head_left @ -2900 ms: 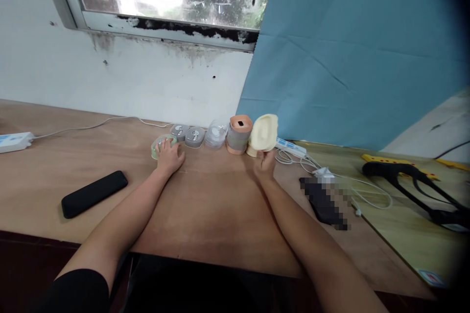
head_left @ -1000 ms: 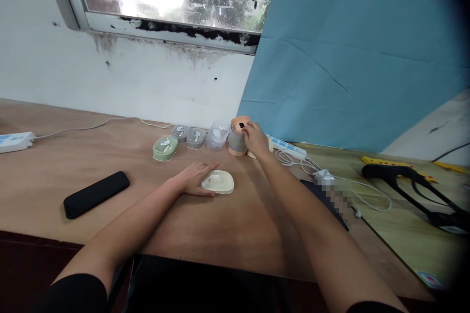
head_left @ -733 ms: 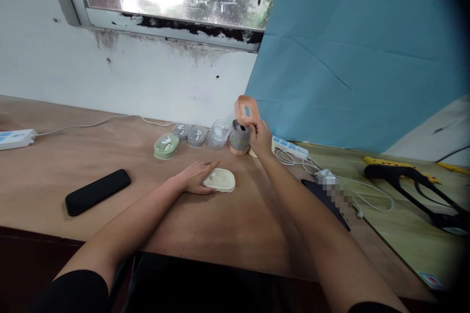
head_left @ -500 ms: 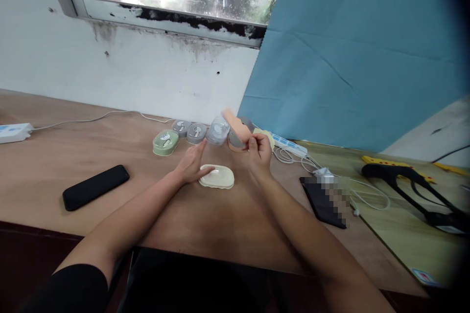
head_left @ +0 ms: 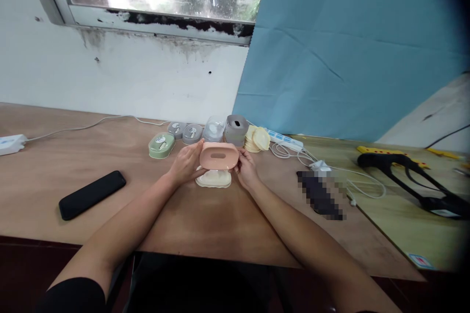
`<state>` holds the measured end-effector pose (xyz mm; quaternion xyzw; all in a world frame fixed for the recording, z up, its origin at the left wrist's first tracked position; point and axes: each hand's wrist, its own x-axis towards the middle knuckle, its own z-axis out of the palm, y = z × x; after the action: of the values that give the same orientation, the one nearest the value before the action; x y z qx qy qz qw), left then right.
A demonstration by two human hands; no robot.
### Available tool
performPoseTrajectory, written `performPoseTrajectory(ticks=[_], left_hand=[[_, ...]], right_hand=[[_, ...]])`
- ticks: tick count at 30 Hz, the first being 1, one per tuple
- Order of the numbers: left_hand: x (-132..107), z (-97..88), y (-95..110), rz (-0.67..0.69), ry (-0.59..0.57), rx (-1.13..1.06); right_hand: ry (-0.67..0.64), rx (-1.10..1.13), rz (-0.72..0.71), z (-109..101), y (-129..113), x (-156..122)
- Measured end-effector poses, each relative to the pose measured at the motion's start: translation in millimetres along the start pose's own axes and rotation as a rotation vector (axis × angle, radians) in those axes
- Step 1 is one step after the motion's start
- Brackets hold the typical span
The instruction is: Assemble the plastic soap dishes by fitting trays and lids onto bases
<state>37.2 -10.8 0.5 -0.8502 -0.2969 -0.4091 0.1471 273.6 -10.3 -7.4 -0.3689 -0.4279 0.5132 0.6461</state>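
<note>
A pink oval lid point(head_left: 219, 163) with a slot in its middle is held tilted up over the table. My right hand point(head_left: 247, 170) pinches its right end between thumb and fingers. At its left end is my left hand point(head_left: 185, 163), fingers along the edge and thumb below, closed on the lid. Just beneath and nearer to me lies a cream oval shallow tray point(head_left: 213, 180), partly covered by the lid. Behind the lid stand a stack of grey oval rings point(head_left: 236, 129) and clear lids point(head_left: 214, 128).
A green oval box point(head_left: 161, 145) and two grey boxes point(head_left: 192, 133) sit at the back left. Cream pieces point(head_left: 257, 138) are piled by a power strip point(head_left: 284, 139) with cables. A black phone point(head_left: 92, 195) lies left; a black strapped frame point(head_left: 411, 181) lies far right.
My right hand has brought the pink lid from the back stack toward me, above the cream tray. My left hand has moved from the tray onto the lid's left end.
</note>
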Motion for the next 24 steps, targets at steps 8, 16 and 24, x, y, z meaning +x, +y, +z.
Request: performPoseTrajectory(ticks=[8, 16, 24], left_hand=[[-1, -4.7, 0, -0.214, -0.128, -0.081], [-1, -5.7, -3, -0.292, -0.190, -0.110], [-5, -5.8, -7, -0.322, -0.230, -0.127]], right_hand=[[0.056, -0.481, -0.310, -17, 10, 8], [-0.177, -0.501, -0.313, -20, 5, 7], [-0.368, -0.625, -0.310, -22, 0, 0]])
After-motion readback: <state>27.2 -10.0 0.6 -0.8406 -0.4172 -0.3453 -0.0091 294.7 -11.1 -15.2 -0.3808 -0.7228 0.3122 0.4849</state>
